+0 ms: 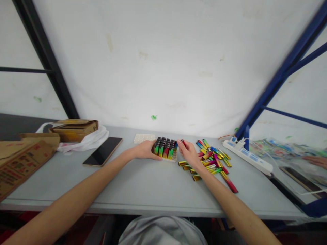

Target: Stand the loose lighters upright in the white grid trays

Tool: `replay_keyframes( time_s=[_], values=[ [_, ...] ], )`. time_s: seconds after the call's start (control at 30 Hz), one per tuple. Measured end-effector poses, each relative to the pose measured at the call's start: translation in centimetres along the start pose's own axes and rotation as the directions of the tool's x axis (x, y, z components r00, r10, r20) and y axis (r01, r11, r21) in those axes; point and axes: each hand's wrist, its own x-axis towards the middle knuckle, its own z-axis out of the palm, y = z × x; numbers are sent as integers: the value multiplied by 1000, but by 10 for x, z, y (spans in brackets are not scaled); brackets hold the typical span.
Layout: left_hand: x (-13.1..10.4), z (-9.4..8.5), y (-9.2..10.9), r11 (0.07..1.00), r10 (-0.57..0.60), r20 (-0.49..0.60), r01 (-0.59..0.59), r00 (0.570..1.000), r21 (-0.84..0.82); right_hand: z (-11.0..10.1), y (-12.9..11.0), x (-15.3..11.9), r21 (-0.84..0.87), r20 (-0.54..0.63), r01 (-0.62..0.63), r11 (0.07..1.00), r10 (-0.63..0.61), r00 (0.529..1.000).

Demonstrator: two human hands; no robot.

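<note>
A pale tray (173, 157) stands on the table, filled with shiny multicoloured tubes (163, 149) set upright in rows, their black ends up. My left hand (146, 149) is wrapped round the left side of the tray, thumb along the front. At the tray's right edge, my right hand (188, 152) pinches a small tube with a dark red end (183, 142); the fingers hide most of it. Just right of that hand lies a loose pile of metallic tubes (217, 160) in gold, red, green and blue. Behind the left hand sits another pale tray with round hollows (143, 137).
A phone (102, 152) lies to the left, near cardboard boxes (74, 131) and a white plastic bag (98, 136). On the right is a white power strip (247, 156) with cables. Beyond it, another person's hand (316, 161) shows beside plastic-wrapped items. A wall backs the table (143, 190).
</note>
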Motion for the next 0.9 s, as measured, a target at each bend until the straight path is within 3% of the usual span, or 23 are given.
replay_keyframes(
  time_s=[0.23, 0.4, 0.53, 0.67, 0.77, 0.9],
  values=[
    [1, 1, -3, 1000, -1, 1, 1, 1000, 21, 0, 8, 2, -262, -106, 1, 965, -30, 994],
    [0, 0, -3, 1000, 10, 3, -10, 1000, -7, -5, 3, 2, -357, -113, 37, 933, -82, 990],
    [-1, -1, -1, 1000, 11, -2, -11, 1000, -16, -16, -5, 1, -462, -16, 127, 878, -152, 988],
    [0, -1, 0, 1000, 3, 0, -3, 1000, -9, -30, -5, 3, -606, 131, 299, 737, -278, 951],
    [0, 0, 0, 1000, -1, 4, 1, 1000, 1, -36, 0, 6, -663, 188, 306, 683, -244, 951],
    [0, -1, 0, 1000, 5, 10, -5, 1000, -5, -36, 5, 7, -656, 200, 256, 710, -163, 966]
  ],
)
